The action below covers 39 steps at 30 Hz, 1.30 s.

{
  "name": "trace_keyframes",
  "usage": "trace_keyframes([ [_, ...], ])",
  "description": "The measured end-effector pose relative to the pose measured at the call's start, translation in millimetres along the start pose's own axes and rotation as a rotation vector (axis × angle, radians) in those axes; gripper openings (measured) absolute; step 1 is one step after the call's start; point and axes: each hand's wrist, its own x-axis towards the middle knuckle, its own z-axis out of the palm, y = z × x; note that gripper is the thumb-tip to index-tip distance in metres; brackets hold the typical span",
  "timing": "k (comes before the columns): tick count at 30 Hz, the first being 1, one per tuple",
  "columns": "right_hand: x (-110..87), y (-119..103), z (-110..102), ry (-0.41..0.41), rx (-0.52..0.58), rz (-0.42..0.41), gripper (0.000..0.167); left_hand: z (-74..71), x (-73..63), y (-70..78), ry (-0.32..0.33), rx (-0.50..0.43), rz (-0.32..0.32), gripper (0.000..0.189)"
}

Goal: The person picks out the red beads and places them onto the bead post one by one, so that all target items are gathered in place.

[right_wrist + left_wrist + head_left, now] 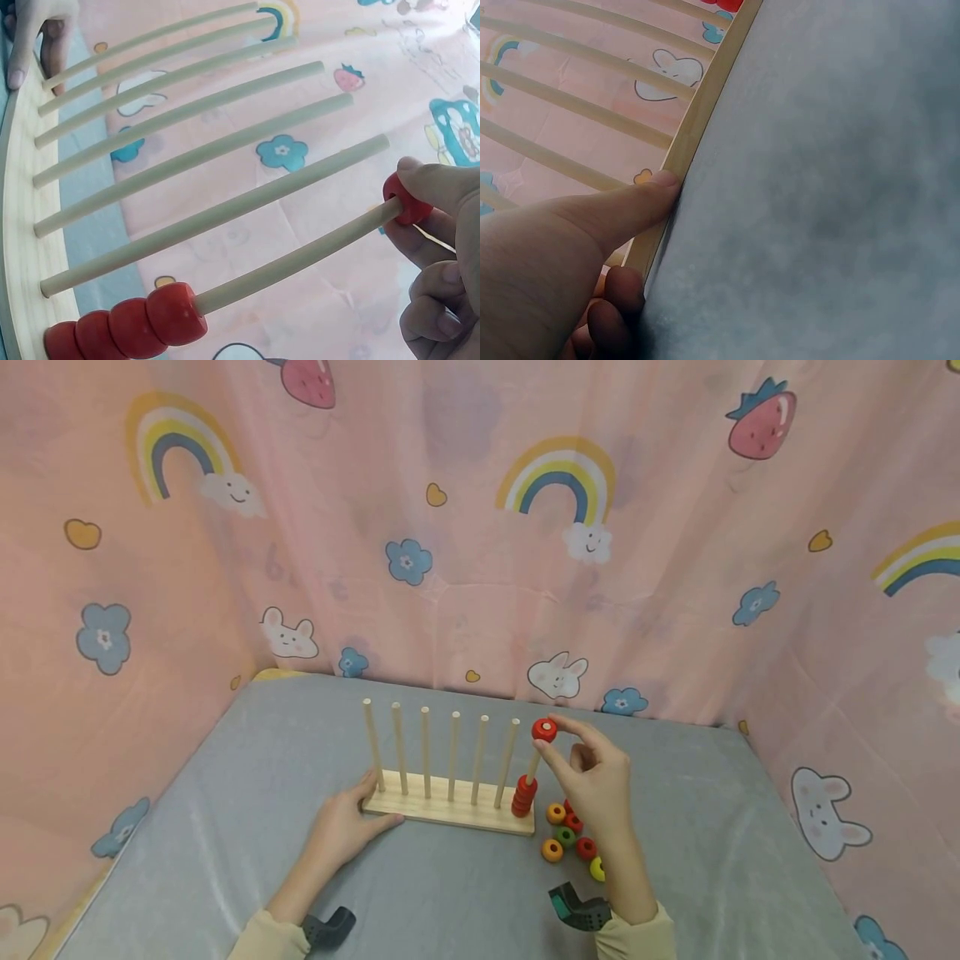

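Note:
A wooden peg rack (pixel 450 811) with a row of upright pegs stands on the table. My left hand (pixel 343 821) grips its left end, the thumb (pixel 656 184) along the front edge of the base and the other fingers round the end. Between thumb and forefinger my right hand (pixel 600 772) pinches a red bead (pixel 543 730) at the top of the rightmost peg (pixel 300 259). The peg's tip shows in the bead's hole. Lower on that same peg, several red beads (pixel 142 328) sit stacked against the base. The other pegs carry no beads.
Loose beads lie right of the rack, partly behind my right forearm: orange (pixel 552 850), green (pixel 565 837), red (pixel 587 848) and yellow (pixel 597 869). A grey cloth (pixel 300 743) covers the table. Behind it hangs a pink patterned curtain (pixel 480 610).

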Motion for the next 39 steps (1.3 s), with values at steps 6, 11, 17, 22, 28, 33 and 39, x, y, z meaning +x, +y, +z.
trace_keyframes([
  [6, -0.4, -1.4, -0.5, -0.006, -0.005, 0.010, 0.039, 0.7, 0.8, -1.3, -0.001, 0.006, -0.002, 0.090],
  [11, -0.5, -2.4, -1.1, -0.008, 0.005, 0.007, 0.038, 1.1, 1.2, -2.0, -0.001, 0.004, -0.006, 0.091],
  [17, -0.2, -1.9, -1.2, -0.008, 0.006, 0.000, 0.038, 0.6, 0.9, -1.4, 0.003, -0.002, 0.002, 0.090],
  [22, -0.2, -0.3, -1.6, -0.015, 0.036, -0.017, 0.037, 0.7, 0.9, -1.5, 0.007, 0.002, 0.006, 0.089],
  [28, 0.2, 1.3, -2.1, -0.024, 0.051, -0.043, 0.036, 0.7, 0.7, -1.2, 0.003, 0.001, 0.005, 0.090],
  [33, -0.2, -0.1, -1.9, -0.027, 0.038, -0.032, 0.036, 0.3, 0.3, -0.5, 0.008, 0.006, 0.017, 0.089],
  [39, 0.0, -0.8, -1.9, -0.034, 0.045, -0.027, 0.035, 0.6, 0.2, -0.1, 0.010, 0.007, 0.014, 0.089],
])
